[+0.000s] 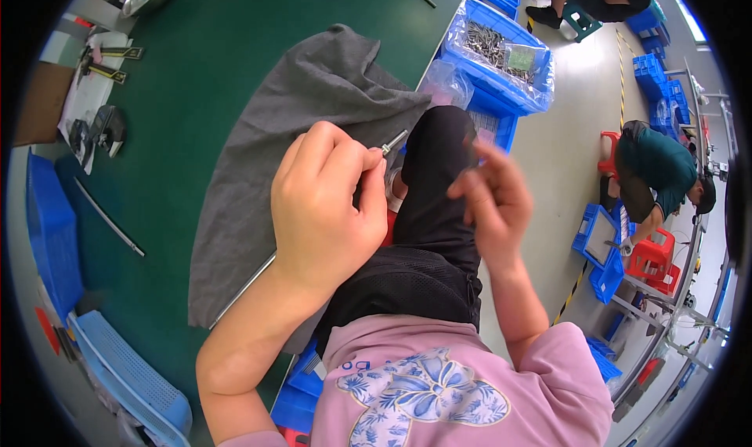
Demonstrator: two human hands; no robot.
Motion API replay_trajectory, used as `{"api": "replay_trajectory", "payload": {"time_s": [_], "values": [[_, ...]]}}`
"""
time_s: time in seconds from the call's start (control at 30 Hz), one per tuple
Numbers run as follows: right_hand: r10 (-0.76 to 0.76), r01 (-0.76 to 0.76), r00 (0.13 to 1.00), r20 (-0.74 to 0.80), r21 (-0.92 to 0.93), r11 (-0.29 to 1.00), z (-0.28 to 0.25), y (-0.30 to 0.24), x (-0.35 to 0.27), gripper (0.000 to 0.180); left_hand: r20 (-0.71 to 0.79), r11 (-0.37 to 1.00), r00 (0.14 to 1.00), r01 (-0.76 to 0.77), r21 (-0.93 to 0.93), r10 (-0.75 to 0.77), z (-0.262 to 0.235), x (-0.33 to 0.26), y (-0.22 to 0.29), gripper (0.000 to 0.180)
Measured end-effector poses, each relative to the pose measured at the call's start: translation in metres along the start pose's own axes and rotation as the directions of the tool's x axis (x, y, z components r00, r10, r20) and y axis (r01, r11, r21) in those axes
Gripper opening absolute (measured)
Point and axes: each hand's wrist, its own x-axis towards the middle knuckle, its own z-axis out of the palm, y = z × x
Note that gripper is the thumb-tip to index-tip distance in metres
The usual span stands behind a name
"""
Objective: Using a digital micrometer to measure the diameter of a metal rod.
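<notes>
My left hand is closed, with thumb and forefinger pinching a thin metal rod near its end, where a small collar-like fitting shows. A thin metal rod section comes out from under my left forearm, roughly in line with that end; whether both are one piece is hidden by my hand. Beneath lies a crumpled grey cloth on the green table. To the right, over my thigh, my right hand is raised, apart from the rod. Its fingers are partly curled and smeared by motion.
A blue crate lined with clear plastic holds many small metal parts at the table's right edge. Another thin rod lies on the table's left, near light-blue baskets. A co-worker bends beside red stools at the far right.
</notes>
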Motion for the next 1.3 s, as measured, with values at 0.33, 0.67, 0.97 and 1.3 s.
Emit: {"api": "replay_trajectory", "payload": {"time_s": [0.33,0.67,0.97,1.3], "values": [[-0.423,0.582,0.809,0.408,-0.659,0.477,0.007,-0.055,0.093,0.045,0.023,1.0,1.0,0.01,0.012,-0.01,-0.001,0.009,-0.003,0.01],[-0.238,0.729,0.673,0.701,-0.572,0.377,0.028,-0.085,0.067,0.039,0.026,1.0,0.999,0.025,0.003,-0.025,0.011,-0.004,0.008,0.071],[-0.321,0.636,0.748,0.58,-0.49,0.596,0.022,-0.052,0.05,0.028,0.078,0.983,0.996,-0.053,0.175,0.04,0.006,0.001,0.001,0.041],[-0.348,0.53,0.818,0.459,-0.366,0.765,-0.002,-0.041,0.019,0.043,-0.004,0.997,1.0,0.015,0.072,-0.014,0.0,0.003,0.003,0.008]]}}
